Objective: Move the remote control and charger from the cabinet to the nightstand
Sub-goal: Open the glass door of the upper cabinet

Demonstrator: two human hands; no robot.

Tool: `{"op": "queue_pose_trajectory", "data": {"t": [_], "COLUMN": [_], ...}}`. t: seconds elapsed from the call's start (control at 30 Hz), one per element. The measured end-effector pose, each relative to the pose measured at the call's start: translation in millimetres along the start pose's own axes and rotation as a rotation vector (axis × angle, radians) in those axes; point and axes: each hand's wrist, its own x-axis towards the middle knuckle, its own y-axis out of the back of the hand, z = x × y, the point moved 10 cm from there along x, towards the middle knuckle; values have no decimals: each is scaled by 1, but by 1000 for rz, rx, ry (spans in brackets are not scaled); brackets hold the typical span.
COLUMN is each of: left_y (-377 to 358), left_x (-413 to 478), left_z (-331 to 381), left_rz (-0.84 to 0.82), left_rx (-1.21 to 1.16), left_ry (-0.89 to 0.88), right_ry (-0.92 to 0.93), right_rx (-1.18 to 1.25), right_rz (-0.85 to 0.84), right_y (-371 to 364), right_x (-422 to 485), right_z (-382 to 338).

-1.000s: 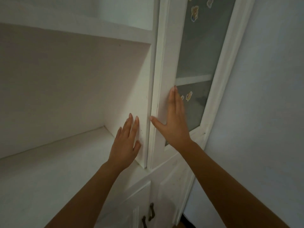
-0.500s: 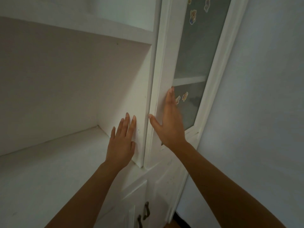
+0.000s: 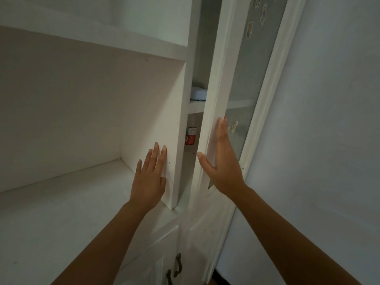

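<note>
From the head view, the step looks to be opening the door (image 3: 213, 112); best swing it wide before reaching in; the right hand (image 3: 221, 161) lies flat, fingers together, thumb hooked round its edge; the left hand (image 3: 151, 173), flat and empty, braces the panel (image 3: 164, 124); neither remote nor charger is identifiable.

My left hand (image 3: 149, 182) and my right hand (image 3: 223, 167) were bare, with no gloves, rings or bracelets on them. Both forearms were uncovered too; no sleeve reached into view, and I wore no watch or band at either wrist. My fingernails (image 3: 164, 147) were short, pale and unpainted, and my fingers looked slim and long.
</note>
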Motion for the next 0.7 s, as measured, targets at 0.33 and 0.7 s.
{"op": "queue_pose_trajectory", "data": {"t": [0.33, 0.7], "left_y": [8, 44], "left_x": [-12, -22], "left_z": [21, 95], "left_rz": [102, 381], "left_rx": [-139, -243], "left_ry": [12, -203], "right_ry": [135, 76], "right_rx": [-217, -372], "right_rz": [-90, -40], "right_y": [46, 98], "right_x": [-30, -56], "right_z": [-3, 16]}}
